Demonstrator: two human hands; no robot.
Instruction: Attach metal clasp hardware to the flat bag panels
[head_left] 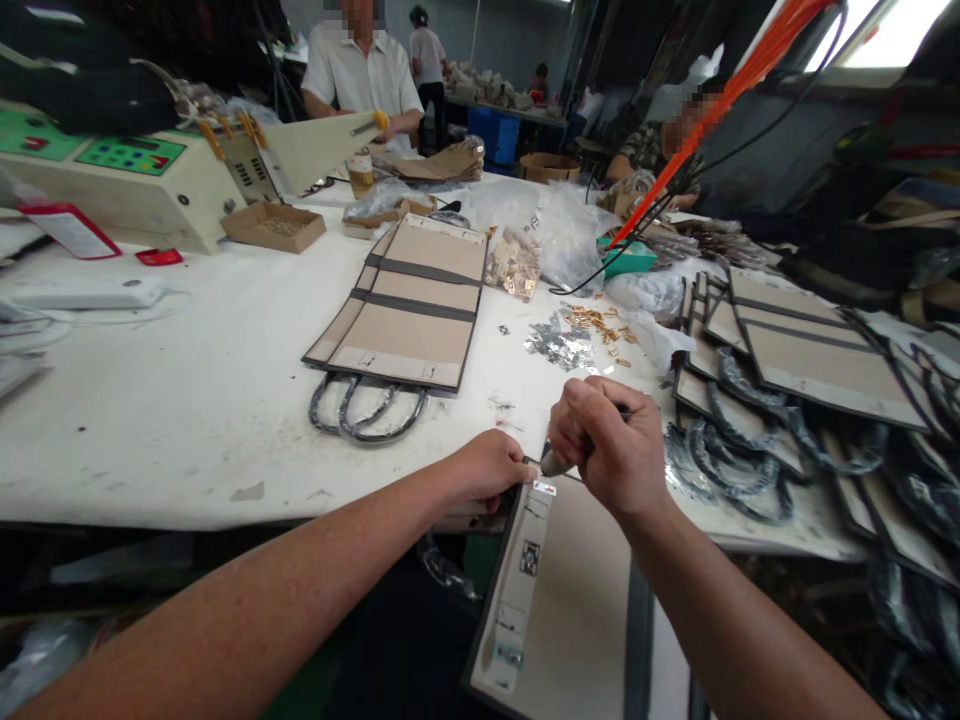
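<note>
A beige bag panel [581,590] with dark edging lies tilted at the table's front edge, close to my body. Along its left side runs a pale strip with small metal fittings [529,558] on it. My left hand [491,468] is closed on the panel's upper left corner, thumb near a shiny metal plate [544,488]. Closed in a fist, my right hand [611,440] grips a small hand tool [555,461]. The tool's greyish end points down at that corner; its dark handle is mostly hidden by my fingers, so its exact kind is unclear.
Two stacked bag panels [420,300] with black handles lie mid-table. Loose silver plates [562,342] and gold pieces [600,322] are spread beyond my right hand. More panels [817,350] pile up at right. A machine [142,180] stands at left; people [360,80] work behind.
</note>
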